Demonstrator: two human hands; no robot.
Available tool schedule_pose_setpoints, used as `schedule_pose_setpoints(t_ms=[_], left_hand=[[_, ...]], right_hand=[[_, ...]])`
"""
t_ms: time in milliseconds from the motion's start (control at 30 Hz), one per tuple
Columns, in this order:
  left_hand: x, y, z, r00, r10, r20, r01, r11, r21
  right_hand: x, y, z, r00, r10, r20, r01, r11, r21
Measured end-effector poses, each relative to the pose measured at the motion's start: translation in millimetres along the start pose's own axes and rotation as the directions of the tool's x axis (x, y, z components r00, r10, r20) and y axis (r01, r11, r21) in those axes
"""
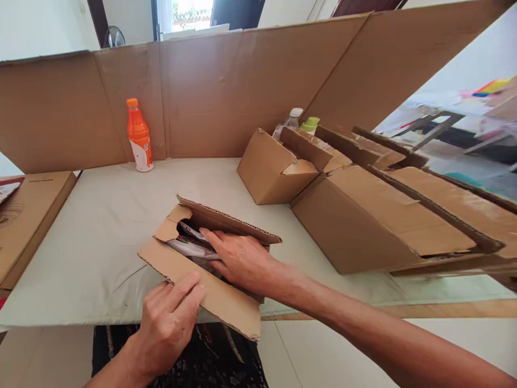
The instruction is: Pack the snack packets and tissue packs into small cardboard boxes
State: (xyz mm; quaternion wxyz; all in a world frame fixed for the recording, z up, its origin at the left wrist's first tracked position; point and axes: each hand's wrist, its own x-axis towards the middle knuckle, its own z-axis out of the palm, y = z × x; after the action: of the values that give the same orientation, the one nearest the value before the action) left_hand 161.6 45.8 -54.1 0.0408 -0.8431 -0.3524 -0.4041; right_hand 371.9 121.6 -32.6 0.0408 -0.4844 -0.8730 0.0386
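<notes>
Cardboard box (222, 298), its top open, stands before you near the front edge of the table (100, 226), with thin, shiny packets (189, 248) inside. From the left, you have a flat carton (36, 221), then an orange bottle (139, 137) upright by the cardboard wall (202, 97). Your left hand (172, 307) lies with its fingers over the near flap; whether it pinches the board, you cannot tell from here. Your right hand (242, 258) is in the opening, thumb and fingers partly spread at the packets; a firm hold on one cannot be made out. Further right sit more boxes (359, 221). Expect light, fairly stiff board that bends at its folds, so steady it by the walls; the packets look soft and slippery, best pinched by an edge.
</notes>
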Motion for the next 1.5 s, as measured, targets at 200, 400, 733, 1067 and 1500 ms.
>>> schedule_pose_setpoints(t_ms=[200, 400, 733, 1067, 1500], left_hand=[[8.6, -32.3, -2.5, 1.000, -0.025, -0.019, 0.027, 0.995, 0.094], [17.5, -21.0, -12.7, 0.997, -0.039, 0.059, 0.029, 0.986, 0.166], [7.9, -21.8, -48.1, 0.990, -0.112, 0.090, 0.081, 0.953, 0.293], [-12.1, -17.9, -58.3, 0.984, -0.177, -0.005, 0.166, 0.911, 0.377], [-21.1, -25.1, -51.9, 0.984, -0.178, -0.022, 0.177, 0.944, 0.280]], right_hand=[[10.7, -4.6, 2.5, 0.997, 0.002, 0.082, -0.005, 0.999, 0.036], [-13.0, 1.4, -34.1, 0.923, -0.088, -0.375, 0.185, 0.955, 0.232], [5.0, 47.3, -112.0, 0.541, 0.252, -0.802, -0.022, 0.958, 0.286], [139.6, 49.4, -21.1, 0.816, 0.003, -0.578, 0.033, 0.998, 0.052], [64.8, -65.5, -28.1, 0.859, -0.331, 0.392, 0.326, 0.942, 0.080]])
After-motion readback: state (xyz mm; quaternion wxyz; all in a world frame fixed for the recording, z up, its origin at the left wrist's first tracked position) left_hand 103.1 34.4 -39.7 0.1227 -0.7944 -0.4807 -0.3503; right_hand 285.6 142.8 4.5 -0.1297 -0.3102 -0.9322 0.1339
